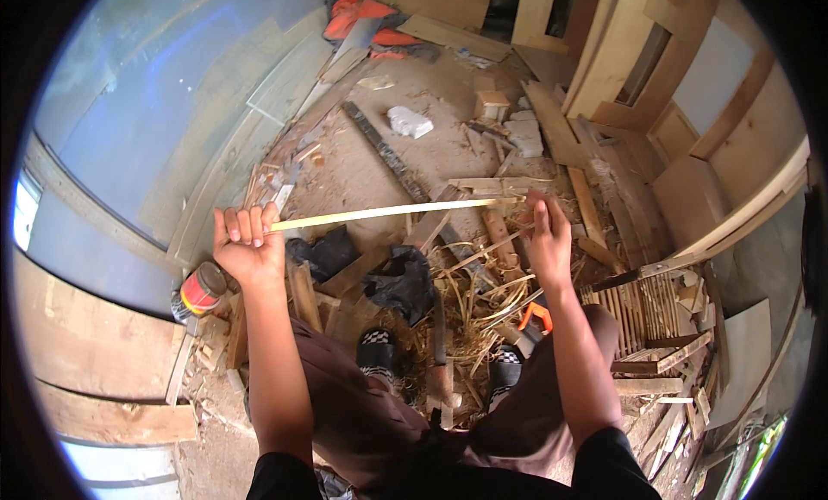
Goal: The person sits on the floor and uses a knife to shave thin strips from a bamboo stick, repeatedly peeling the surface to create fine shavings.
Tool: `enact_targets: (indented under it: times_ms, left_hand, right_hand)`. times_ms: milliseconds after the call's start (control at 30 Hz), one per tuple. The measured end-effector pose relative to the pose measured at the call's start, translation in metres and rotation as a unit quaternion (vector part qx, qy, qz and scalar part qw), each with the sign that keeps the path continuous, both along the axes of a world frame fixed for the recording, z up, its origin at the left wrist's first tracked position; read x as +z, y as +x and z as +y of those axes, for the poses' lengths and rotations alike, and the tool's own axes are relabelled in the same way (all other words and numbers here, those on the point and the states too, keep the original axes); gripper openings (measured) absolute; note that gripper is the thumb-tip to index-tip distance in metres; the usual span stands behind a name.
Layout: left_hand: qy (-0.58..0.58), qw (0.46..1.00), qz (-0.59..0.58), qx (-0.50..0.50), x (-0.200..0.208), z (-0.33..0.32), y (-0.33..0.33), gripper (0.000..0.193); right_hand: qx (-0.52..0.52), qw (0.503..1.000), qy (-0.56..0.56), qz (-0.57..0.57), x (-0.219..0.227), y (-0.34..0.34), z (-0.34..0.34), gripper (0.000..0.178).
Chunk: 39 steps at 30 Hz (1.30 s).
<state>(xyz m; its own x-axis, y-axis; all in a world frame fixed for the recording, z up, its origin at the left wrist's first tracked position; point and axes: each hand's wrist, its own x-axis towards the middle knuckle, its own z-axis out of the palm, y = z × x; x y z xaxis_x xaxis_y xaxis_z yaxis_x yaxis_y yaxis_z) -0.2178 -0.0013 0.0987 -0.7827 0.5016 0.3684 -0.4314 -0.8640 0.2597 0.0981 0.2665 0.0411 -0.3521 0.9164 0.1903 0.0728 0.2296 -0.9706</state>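
I look down on a dusty brown floor [332, 176], strewn with wood scraps [586, 207] and straw-coloured shavings [483, 306]. A bluish-grey wall [129, 138] rises on the left, and tall light-brown wooden panels [595, 51] stand at the far right. A clear flat glass pane [280, 86] shows low beside the wall. Nearer on the left, a tilted round tin [203, 289] wears a red and yellow label; any writing on it is too small for me to read. At the far end lies a heap of orange-red cloth [352, 15]; this side of it are a white lump [410, 122] and a long dark beam [384, 146]. Closer in, a crumpled black plastic bag [401, 280] lies left of the shavings, and an orange curved handle [536, 314] pokes up near the right knee. Over this clutter I have a long, thin, pale yellow strip [388, 213] running left to right. My left grip [250, 241], a bare hand, is clamped on its left end. My right grip [548, 241] is at the other end, fingers bent; I cannot tell whether they pinch it.
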Motion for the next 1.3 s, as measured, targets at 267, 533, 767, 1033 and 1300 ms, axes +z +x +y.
enact_targets:
  times_ms: [267,533,767,1033,1300]
  left_hand:
    - [0.011,0.998,-0.027,-0.048,0.001,0.039,0.004,0.051]
    - [0.03,0.994,-0.022,-0.106,0.002,0.061,0.02,0.052]
    - [-0.223,0.974,-0.033,-0.035,-0.007,0.086,0.041,0.043]
    - [-0.282,0.959,0.009,-0.032,-0.024,0.103,0.06,0.014]
    - [-0.209,0.956,0.205,-0.021,-0.019,0.099,0.056,0.012]
  right_hand:
    - [-0.02,0.997,0.069,-0.017,-0.019,0.027,0.04,0.027]
    - [0.028,0.999,-0.022,0.002,-0.02,0.05,0.033,0.014]
    - [-0.011,0.992,-0.065,0.103,-0.025,0.052,0.047,0.011]
    - [0.019,0.982,-0.139,0.126,-0.007,0.055,0.039,0.012]
    - [0.049,0.948,-0.274,0.152,-0.012,0.067,0.047,0.011]
